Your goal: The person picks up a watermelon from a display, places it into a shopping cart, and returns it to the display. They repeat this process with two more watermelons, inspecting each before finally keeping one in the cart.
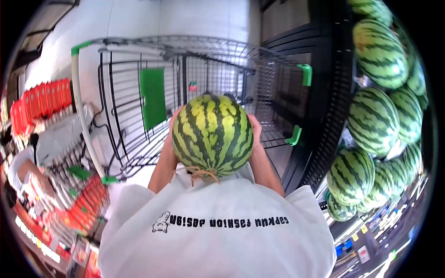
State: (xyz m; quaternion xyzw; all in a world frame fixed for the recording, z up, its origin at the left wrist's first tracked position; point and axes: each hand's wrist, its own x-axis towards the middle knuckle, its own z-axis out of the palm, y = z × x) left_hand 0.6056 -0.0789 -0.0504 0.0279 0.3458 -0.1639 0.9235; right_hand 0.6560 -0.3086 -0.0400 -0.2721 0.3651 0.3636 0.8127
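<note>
A round striped green watermelon with a dry curled stem is held up in front of my chest, above my white T-shirt. My left hand presses against its left side, mostly hidden behind the fruit. My right hand cups its right side, fingers behind it. Just beyond the melon stands a metal shopping cart with green corner guards and a green flap, its basket open below and ahead of the fruit.
On the right, a dark display bin holds several more striped watermelons. At the left are red packaged goods on shelves, stacked wire baskets, and another person low at the left edge.
</note>
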